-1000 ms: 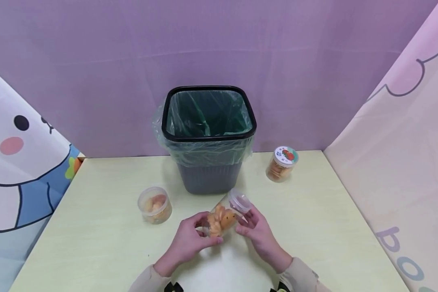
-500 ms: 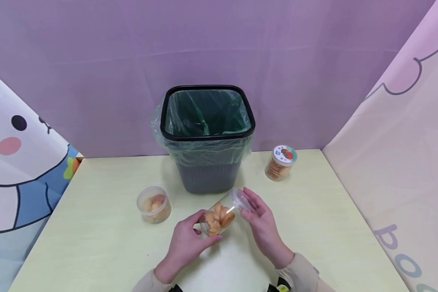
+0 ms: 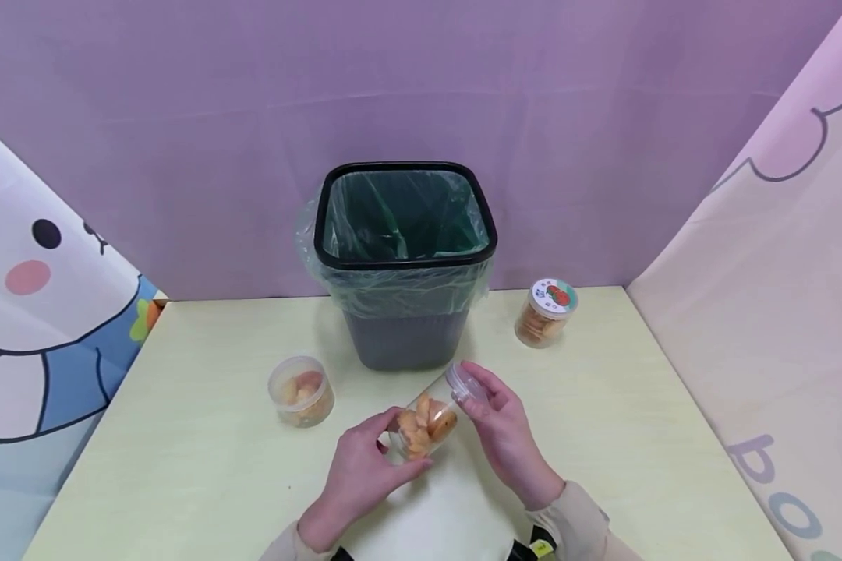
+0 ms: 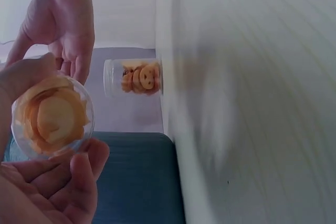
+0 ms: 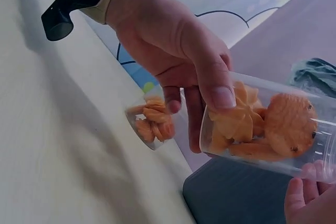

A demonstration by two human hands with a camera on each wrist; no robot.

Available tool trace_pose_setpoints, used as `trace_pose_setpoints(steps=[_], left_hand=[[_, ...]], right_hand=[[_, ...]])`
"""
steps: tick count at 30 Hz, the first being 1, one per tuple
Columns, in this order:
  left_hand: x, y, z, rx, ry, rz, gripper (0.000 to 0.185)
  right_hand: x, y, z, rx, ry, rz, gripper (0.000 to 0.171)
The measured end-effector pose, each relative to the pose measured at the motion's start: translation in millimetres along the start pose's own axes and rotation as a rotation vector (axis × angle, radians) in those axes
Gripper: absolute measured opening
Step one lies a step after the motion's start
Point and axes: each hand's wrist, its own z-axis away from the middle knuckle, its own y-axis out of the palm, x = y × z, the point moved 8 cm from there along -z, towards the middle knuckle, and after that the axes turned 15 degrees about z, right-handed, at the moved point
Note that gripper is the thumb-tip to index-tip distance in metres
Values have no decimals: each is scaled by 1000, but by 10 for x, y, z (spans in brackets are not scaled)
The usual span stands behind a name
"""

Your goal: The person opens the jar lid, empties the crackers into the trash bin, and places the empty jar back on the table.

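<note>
A clear plastic jar (image 3: 428,427) of orange-brown cookies is held tilted above the table, its lidded end up and to the right. My left hand (image 3: 368,465) grips the jar near its base, thumb below and fingers above. Around the translucent lid (image 3: 461,382), my right hand (image 3: 503,428) curls its fingers and thumb. Seen end-on in the left wrist view, the jar's base (image 4: 52,116) shows cookies pressed behind it. In the right wrist view, a flower-shaped cookie (image 5: 241,116) and a round one (image 5: 290,124) show through the wall.
Behind the hands stands a dark bin (image 3: 403,343) lined with a thin green bag. A shorter open tub (image 3: 302,392) with cookies is at the left. Toward the back right, a closed cookie jar (image 3: 546,313) has a printed lid. A purple curtain (image 3: 407,78) hangs behind.
My right hand has shifted from beside the lid to over and around it, its fingers rising higher. The left hand keeps its hold on the jar, and the cookies inside have turned slightly.
</note>
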Motion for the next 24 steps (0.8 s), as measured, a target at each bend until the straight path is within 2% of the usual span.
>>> trace_pose_setpoints(steps=[4, 20, 22, 24], left_hand=[[-4, -15, -6, 12, -9, 32, 52], [-40, -78, -32, 49, 66, -5, 51], [-25, -79, -31, 65, 46, 19, 51], [8, -63, -22, 98, -5, 65, 50]], right_hand=[[-10, -13, 5, 6, -5, -31, 56], [-86, -7, 13, 15, -24, -128, 46], [-77, -3, 10, 31, -34, -133, 45], [-55, 10, 9, 66, -50, -136, 44]])
